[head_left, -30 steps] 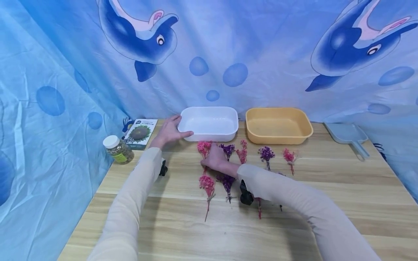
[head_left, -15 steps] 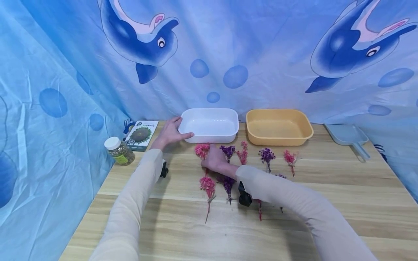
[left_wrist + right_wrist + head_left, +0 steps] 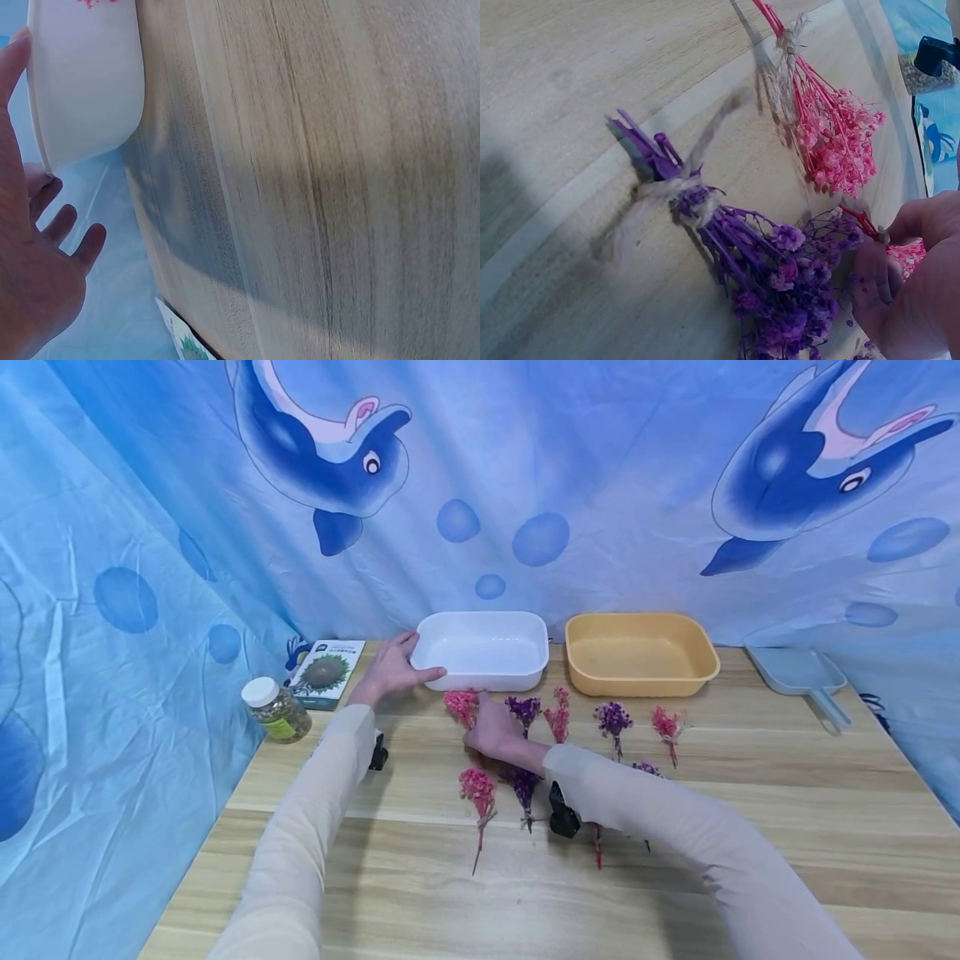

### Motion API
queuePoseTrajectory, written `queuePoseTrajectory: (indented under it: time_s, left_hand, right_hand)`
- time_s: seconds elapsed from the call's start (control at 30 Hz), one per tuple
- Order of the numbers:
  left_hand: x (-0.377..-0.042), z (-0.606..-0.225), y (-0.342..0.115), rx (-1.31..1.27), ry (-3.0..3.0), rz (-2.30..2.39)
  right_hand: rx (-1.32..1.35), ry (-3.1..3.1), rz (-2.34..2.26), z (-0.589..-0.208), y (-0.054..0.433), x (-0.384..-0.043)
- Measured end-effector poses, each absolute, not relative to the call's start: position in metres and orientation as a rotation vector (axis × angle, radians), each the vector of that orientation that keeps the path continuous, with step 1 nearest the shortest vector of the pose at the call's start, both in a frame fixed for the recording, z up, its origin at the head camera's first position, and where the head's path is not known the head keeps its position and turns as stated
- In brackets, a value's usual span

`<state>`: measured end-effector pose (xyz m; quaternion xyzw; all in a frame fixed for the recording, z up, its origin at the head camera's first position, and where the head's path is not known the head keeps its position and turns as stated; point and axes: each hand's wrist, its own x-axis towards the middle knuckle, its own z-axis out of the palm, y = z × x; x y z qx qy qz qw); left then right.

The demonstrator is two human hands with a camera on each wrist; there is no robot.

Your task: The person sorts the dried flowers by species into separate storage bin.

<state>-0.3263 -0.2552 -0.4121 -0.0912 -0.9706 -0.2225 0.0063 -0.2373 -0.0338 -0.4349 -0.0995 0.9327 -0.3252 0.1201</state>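
Our right hand (image 3: 497,727) pinches pink flowers (image 3: 460,704) in its fingers, our left hand (image 3: 393,668) rests spread fingers against the tub (image 3: 487,680), and brushing the neighbouring purple flowers (image 3: 780,292) could loosen petals.

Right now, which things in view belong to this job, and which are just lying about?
Likely in the job:
pink bunch, pinched by the right hand
white tub, touched by the left hand
other pink bunches
purple bunches
yellow tub, possibly

Apparently lying about:
white-lidded jar
sunflower-printed item
dustpan
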Motion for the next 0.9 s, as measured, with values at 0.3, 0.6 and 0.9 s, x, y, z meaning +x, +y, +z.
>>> queuePoseTrajectory:
  time_s: [0.3,0.6,0.9]
  left_hand:
    - [-0.327,-0.413,-0.255,-0.291,-3.025,-0.701]
    - [-0.326,-0.412,-0.254,-0.275,-3.045,-0.682]
    - [-0.324,-0.411,-0.253,-0.262,-3.057,-0.69]
  right_hand:
    - [-0.468,2.73,-0.999,-0.43,-0.029,-0.23]
    - [-0.594,2.75,-1.019,-0.424,-0.023,-0.22]
    - [-0.703,2.723,-1.082,-0.41,-0.011,-0.214]
